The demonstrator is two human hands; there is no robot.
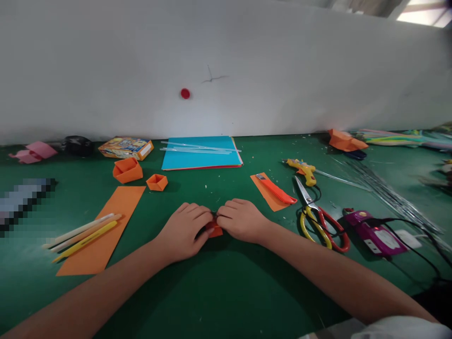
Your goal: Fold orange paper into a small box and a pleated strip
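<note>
Between my two hands, close to the table top, is a small piece of orange paper (214,229), mostly covered by my fingers. My left hand (189,230) is closed on its left side, the thumb pressing along its face. On the other side, my right hand (242,220) has its fingers curled over the paper's right end, fingertips almost meeting the left ones. Two folded orange paper boxes, a larger one (127,171) and a smaller one (157,182), stand beyond my left hand. A red utility knife (277,189) lies on an orange strip (276,204) beyond my right hand.
An orange sheet (95,254) with a yellow pen (86,241) and other sticks lies left. Scissors (310,207), a yellow glue gun (302,170) and a purple power strip (376,233) with cables lie right. Blue sheets (197,160) with clear sticks lie at the back, against the wall.
</note>
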